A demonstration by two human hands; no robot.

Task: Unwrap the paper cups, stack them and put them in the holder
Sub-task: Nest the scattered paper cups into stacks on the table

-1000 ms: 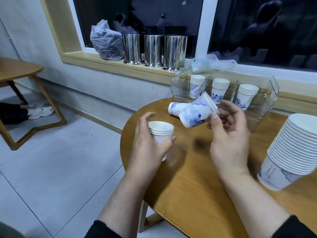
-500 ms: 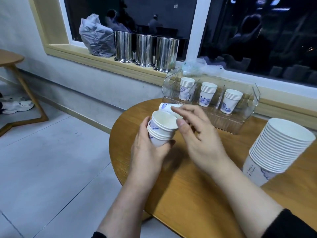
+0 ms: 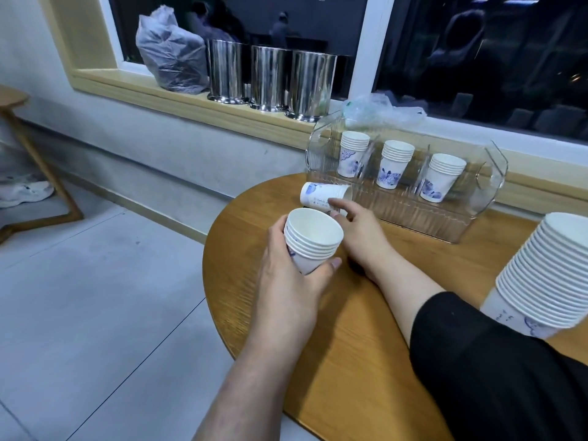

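My left hand grips a short stack of white paper cups with blue print, mouth up, above the round wooden table. Just behind it, my right hand reaches forward, and its fingertips touch the cups lying on their side in front of the clear plastic holder. Three short cup stacks stand in the holder, at the left, in the middle and at the right. A tall leaning stack of cups stands at the table's right edge.
Three steel canisters and a grey plastic bag sit on the window ledge. Crumpled clear wrapping lies behind the holder. Another wooden table's leg and a white shoe are on the tiled floor at left.
My right hand put its cups into the stack held by my left hand, then moved forward to the cups lying by the holder. The held stack is taller.
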